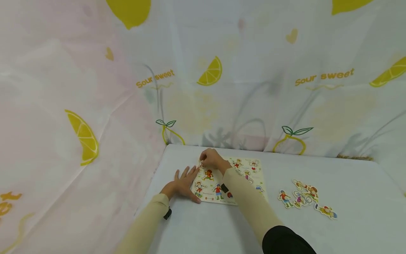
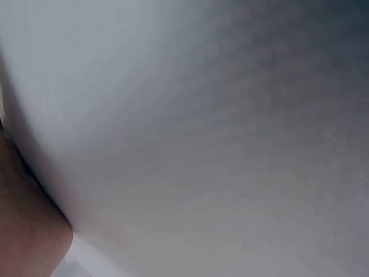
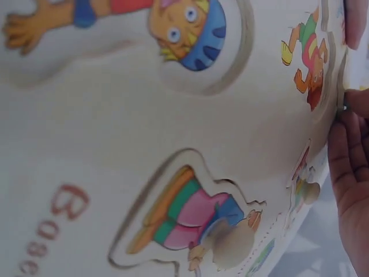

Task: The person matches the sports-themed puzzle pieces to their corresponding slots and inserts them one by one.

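Observation:
A cream puzzle board (image 1: 209,192) with cartoon sports figures and figure-shaped recesses lies on the white table. At its far left corner my right hand (image 1: 213,158) pinches a small puzzle piece (image 1: 201,164), mostly hidden by the fingers. The right wrist view shows the fingers of that hand (image 3: 353,167) bent close over the board, beyond a recess with a running figure (image 3: 311,60). My left hand (image 1: 181,184) lies palm down with fingers spread, along the board's left edge. Only a strip of skin and blurred white surface show in the left wrist view.
Several loose cut-out figure pieces (image 1: 299,199) lie in a group on the table to the right of the board, one piece (image 1: 326,211) a little apart. A fabric backdrop (image 1: 241,106) with lemon prints hangs behind the table's far edge and down the left side.

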Demonstrator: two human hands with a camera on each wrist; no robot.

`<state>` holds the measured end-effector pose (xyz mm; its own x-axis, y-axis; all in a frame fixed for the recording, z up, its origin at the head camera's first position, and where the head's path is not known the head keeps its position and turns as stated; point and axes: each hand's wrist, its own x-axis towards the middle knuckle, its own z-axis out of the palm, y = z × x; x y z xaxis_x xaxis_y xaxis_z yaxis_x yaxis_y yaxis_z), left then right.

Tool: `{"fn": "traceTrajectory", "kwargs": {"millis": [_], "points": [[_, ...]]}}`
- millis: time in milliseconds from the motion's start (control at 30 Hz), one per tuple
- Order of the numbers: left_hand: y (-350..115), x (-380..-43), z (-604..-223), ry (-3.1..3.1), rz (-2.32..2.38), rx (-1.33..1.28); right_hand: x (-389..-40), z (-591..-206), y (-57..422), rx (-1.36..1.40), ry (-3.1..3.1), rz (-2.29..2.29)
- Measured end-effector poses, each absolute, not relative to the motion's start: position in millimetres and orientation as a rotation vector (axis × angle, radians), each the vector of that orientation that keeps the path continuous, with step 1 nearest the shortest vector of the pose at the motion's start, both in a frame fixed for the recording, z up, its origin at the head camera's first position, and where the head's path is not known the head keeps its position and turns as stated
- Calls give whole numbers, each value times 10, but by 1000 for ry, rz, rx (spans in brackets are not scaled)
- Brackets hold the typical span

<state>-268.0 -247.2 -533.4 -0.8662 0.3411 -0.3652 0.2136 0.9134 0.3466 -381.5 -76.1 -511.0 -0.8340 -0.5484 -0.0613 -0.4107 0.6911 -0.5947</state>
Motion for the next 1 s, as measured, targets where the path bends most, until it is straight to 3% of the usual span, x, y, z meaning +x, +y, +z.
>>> {"fn": "traceTrajectory", "kwargs": {"millis": [433, 667, 833, 1000], "points": [[-2502, -2715, -5390, 2652, 387, 416, -3666, -5141, -848, -529, 2689, -1062], [-2442, -2730, -5288, 2634, 392, 444, -3497, -4940, -737, -523, 2641, -1064], [-2454, -2743, -5359, 2638, 364, 431, -3220, -4825, -631, -700, 2711, -1037], [-2484, -2778, -5423, 2654, 421, 443, -3002, -4762, -445, -922, 2934, -644]]}}
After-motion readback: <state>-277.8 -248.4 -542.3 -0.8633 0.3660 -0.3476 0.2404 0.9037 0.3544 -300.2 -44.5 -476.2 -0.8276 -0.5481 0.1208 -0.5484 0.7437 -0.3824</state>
